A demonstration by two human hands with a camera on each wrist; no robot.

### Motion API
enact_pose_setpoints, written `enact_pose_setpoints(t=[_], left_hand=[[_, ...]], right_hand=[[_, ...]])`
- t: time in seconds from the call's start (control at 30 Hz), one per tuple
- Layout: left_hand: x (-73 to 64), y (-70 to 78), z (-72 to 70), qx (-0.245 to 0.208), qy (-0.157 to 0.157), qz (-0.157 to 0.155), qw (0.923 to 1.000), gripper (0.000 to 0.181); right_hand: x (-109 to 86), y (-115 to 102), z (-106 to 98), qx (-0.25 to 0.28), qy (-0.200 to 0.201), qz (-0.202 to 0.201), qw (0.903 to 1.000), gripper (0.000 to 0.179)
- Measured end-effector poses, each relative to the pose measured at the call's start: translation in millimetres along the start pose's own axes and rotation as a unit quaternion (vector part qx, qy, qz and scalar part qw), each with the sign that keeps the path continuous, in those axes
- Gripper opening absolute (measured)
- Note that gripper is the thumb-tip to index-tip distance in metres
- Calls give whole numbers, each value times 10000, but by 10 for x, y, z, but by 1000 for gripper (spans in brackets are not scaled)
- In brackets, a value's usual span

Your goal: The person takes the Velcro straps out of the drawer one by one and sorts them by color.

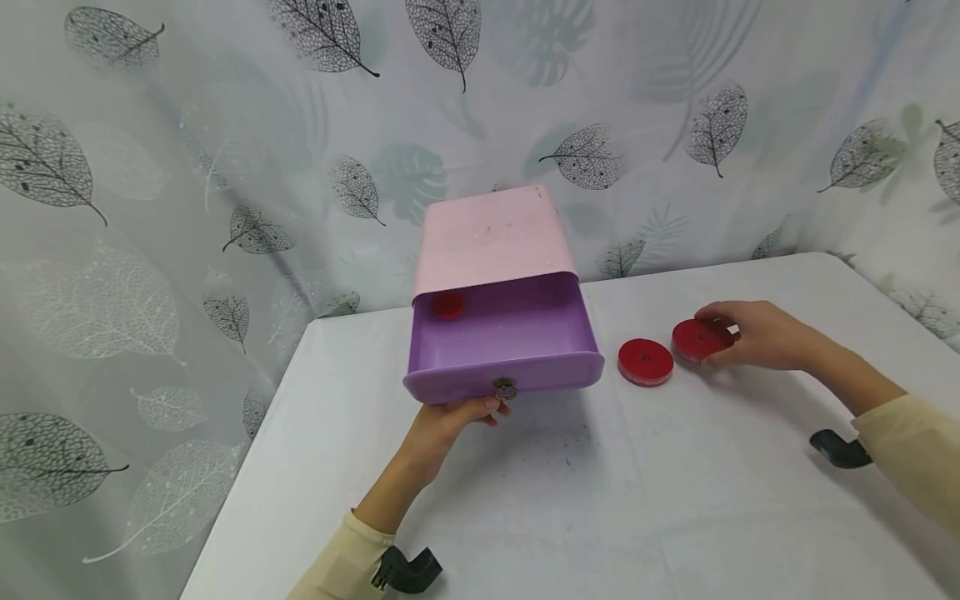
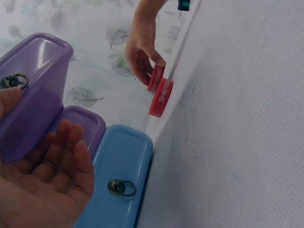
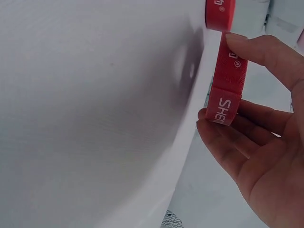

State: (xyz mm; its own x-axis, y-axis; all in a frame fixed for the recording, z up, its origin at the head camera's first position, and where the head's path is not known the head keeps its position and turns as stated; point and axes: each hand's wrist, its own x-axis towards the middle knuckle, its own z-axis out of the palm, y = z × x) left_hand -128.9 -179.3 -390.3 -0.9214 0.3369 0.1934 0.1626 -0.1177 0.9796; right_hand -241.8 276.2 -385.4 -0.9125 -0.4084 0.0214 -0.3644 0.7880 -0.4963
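My right hand (image 1: 765, 335) pinches a red tape roll (image 3: 229, 78) with white lettering between thumb and fingertips, at or just above the table. Beside it lies a second red tape roll (image 1: 645, 362), flat on the white table. Left of them stands a pink cabinet (image 1: 491, 237) with its top purple drawer (image 1: 502, 379) pulled out. Inside that drawer, at the back left, is a round red thing (image 1: 447, 305). My left hand (image 2: 52, 175) is under the drawer's front, fingers loosely bent, with the thumb near the ring pull (image 1: 506, 388).
Below the pulled-out drawer, the left wrist view shows a lower purple drawer (image 2: 88, 123) and a blue drawer (image 2: 118, 175) with its own ring pull. A leaf-patterned curtain (image 1: 480, 108) hangs behind the white table (image 1: 675, 500).
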Motion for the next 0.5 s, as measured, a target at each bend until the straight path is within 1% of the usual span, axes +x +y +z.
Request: enact_pose_setpoints(t=[0.3, 0.5], left_hand=[[-5, -6, 0, 60, -21, 25, 10000, 44], [-8, 0, 9, 22, -2, 26, 10000, 44]], right_hand=[[-31, 61, 104, 14, -61, -80, 9999, 72], [-47, 67, 140, 59, -71, -7, 10000, 73]])
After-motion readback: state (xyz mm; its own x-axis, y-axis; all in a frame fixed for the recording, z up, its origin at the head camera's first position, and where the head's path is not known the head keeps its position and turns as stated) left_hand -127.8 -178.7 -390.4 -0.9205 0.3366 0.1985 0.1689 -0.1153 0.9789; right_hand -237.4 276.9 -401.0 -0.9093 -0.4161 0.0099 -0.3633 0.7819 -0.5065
